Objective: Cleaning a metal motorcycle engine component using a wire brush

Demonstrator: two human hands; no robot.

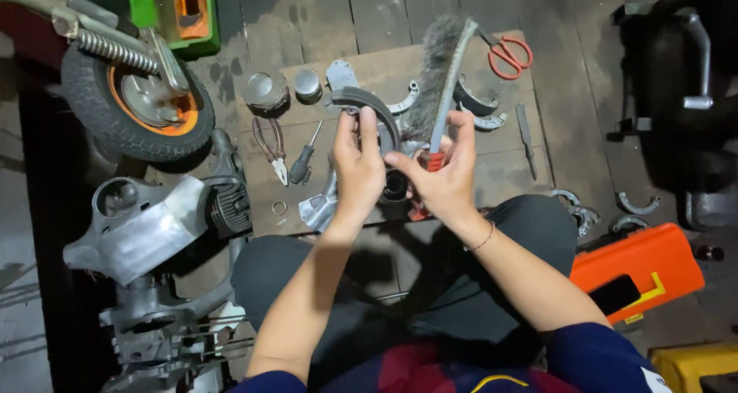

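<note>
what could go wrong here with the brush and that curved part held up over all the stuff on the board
1. The left hand pinches the curved brake shoe only at one end, so brushing might twist it out of that grip.
2. The wire brush in the right hand works close to the left fingers and could scrape them.
3. A dropped shoe may land on the pliers or screwdriver on the board below and scatter them.

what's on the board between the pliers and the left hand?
A screwdriver with a dark handle lies there, slanted, just right of the pliers and left of the left hand, which holds a curved brake shoe. The head view shows it.
</note>
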